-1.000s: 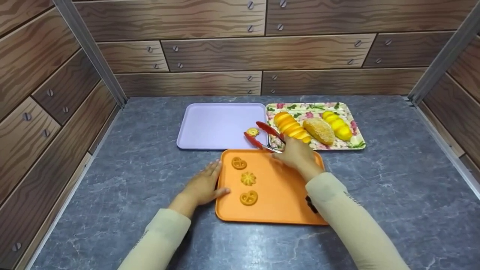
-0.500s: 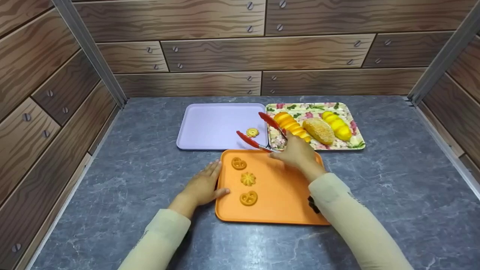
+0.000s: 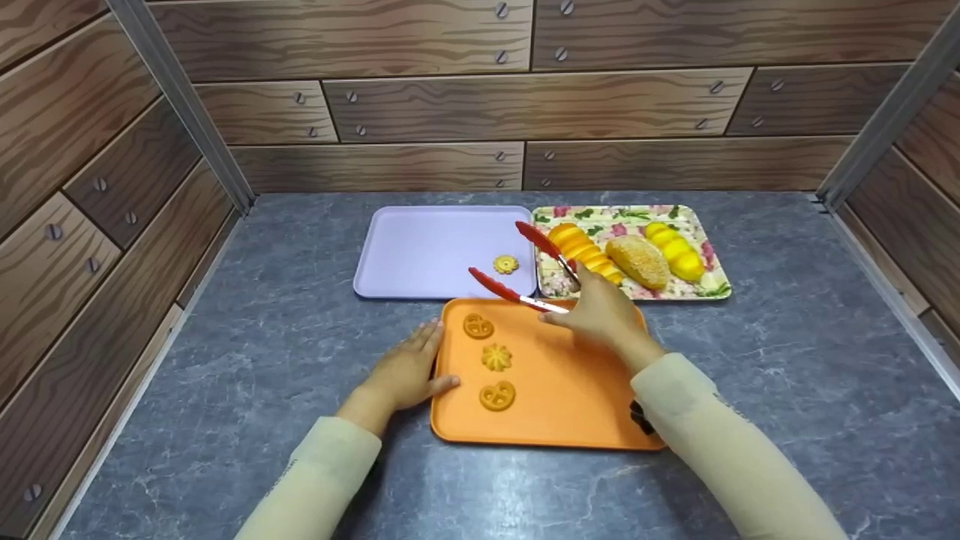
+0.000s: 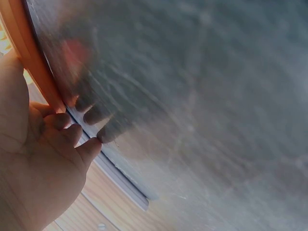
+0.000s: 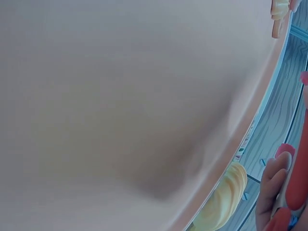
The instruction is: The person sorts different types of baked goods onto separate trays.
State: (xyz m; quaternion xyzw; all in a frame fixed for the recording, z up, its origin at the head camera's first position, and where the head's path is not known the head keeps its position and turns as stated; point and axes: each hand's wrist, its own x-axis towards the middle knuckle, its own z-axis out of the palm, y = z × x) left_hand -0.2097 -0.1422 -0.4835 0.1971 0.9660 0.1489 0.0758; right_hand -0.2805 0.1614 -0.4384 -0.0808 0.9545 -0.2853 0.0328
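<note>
My right hand [image 3: 600, 311] holds red-tipped metal tongs [image 3: 493, 285] over the back edge of the orange tray [image 3: 570, 397]. The arms of the tongs are spread wide, with nothing between their tips. A small round scalloped cookie [image 3: 506, 264] lies on the lilac tray [image 3: 427, 247], near the tips. My left hand [image 3: 401, 375] rests against the orange tray's left edge, thumb over the rim and fingers extended along the outside. Two pretzel-shaped cookies, a far one [image 3: 478, 326] and a near one [image 3: 497, 395], lie there with a flower-shaped cookie [image 3: 496, 358] between them. The right wrist view shows red tong handles [image 5: 297, 178].
Right of the lilac tray stands a floral tray [image 3: 555, 289] bearing an orange ridged loaf [image 3: 577, 247], a seeded bun [image 3: 637, 261] and a yellow braided loaf [image 3: 675, 251]. Wood-patterned walls [image 3: 435, 109] enclose the grey marbled tabletop [image 3: 300, 300] at the back and sides.
The tongs spread apart around the cookie, then drew back toward me, leaving it on the lilac tray. My right hand shifted slightly right and nearer. The left hand stayed put.
</note>
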